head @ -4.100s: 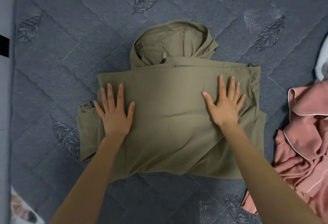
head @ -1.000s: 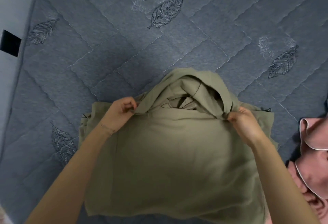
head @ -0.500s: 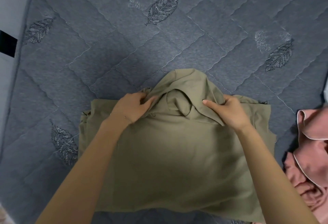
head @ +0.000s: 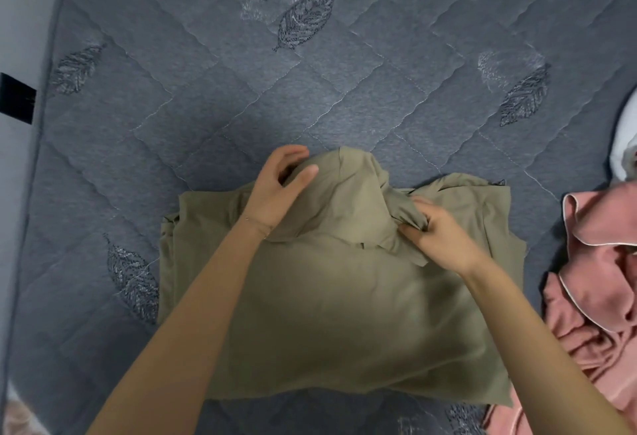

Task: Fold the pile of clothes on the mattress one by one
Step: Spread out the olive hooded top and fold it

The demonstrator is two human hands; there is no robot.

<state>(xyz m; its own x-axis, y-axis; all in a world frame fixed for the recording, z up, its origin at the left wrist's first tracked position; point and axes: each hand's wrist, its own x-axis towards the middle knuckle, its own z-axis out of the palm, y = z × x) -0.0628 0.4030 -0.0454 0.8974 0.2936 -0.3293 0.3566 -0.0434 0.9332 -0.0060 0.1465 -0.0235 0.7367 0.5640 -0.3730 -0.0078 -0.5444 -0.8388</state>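
Note:
An olive hooded jacket [head: 344, 314] lies folded into a rough rectangle on the grey quilted mattress [head: 241, 89]. Its hood [head: 348, 193] is turned down over the top of the folded body. My left hand [head: 279, 189] rests on the hood's left side, its fingers curled over the far edge of the cloth. My right hand [head: 437, 234] pinches a bunched fold of the hood's right side. Both forearms reach in from the bottom of the view across the jacket.
A crumpled pink garment with pale piping [head: 596, 279] lies at the right edge of the mattress. Something white [head: 625, 145] shows at the far right. The mattress's left edge [head: 34, 193] runs along a pale wall with a black patch [head: 17, 98].
Both hands took hold of the hood and brought it down toward me over the folded body. The left hand has since shifted to the hood's far edge; the right now pinches bunched cloth.

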